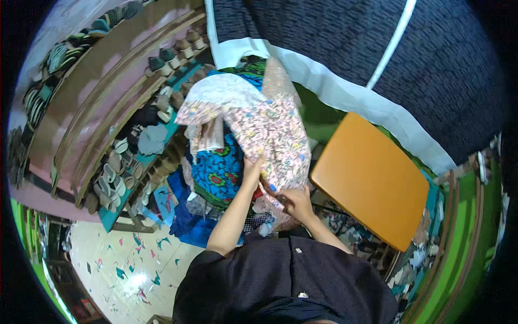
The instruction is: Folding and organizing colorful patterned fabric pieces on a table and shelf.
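A pale pink floral cloth with small blue and yellow flowers drapes over a heap of fabric in front of me. My left hand is closed on its left edge. Lower and to the right, my right hand grips its near end, where a narrow strip of the same print runs between both hands. Under and beside it lies a bright blue patterned cloth with red and green motifs. A whitish cloth lies across the heap's far part. My fingertips are partly hidden in the folds.
An orange-brown padded board or seat stands close at my right. Shoe racks with several pairs line the left. Dark blue cloth hangs near the tiled floor, strewn with scraps. A dark curtain-like fabric spans the far side.
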`<state>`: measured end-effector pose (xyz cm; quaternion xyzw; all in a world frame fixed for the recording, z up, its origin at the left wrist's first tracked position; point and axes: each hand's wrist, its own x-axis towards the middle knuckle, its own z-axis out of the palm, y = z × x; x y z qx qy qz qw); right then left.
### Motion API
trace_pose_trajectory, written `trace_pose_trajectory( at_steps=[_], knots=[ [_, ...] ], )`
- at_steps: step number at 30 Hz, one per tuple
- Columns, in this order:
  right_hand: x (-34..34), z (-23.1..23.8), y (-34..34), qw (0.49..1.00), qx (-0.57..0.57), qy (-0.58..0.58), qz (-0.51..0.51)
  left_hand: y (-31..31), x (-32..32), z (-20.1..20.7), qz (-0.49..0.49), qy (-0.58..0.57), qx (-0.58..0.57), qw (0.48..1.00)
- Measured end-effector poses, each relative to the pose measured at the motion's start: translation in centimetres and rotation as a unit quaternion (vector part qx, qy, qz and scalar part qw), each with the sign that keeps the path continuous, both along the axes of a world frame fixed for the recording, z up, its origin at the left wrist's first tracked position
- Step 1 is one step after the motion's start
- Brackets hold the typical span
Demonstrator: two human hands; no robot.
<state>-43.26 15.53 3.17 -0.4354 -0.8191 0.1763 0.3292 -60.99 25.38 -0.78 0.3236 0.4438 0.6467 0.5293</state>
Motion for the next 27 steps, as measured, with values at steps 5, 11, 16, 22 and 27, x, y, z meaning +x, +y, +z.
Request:
trace_pose_trajectory(
  at_steps=[5, 11, 16, 22, 27],
  knots=[
    [3.8, 0.4, -3.7, 0.996, -0.043, 0.015, -0.072, -2.1, 4.6, 5.2, -0.017, -0.056, -0.037, 0.998],
    [10.8, 0.3, -6.0, 0.946, -0.081, 0.180, -0.256, -8.2, 8.0, 9.0, -0.158, 0.105, -0.002, 0.982],
    [14.8, -1.1, -8.8, 0.908, -0.106, 0.283, -0.291, -12.4, 10.8, 9.0, -0.230, 0.162, 0.051, 0.958],
    [19.9, -0.5, -15.4, 0.884, -0.174, 0.326, -0.288, -20.3, 17.8, 9.6, -0.390, 0.278, 0.101, 0.872],
    [24.0, 0.1, -21.3, 0.864, -0.260, 0.392, -0.180, -26.5, 22.1, 8.6, -0.544, 0.453, 0.100, 0.699]
  ],
)
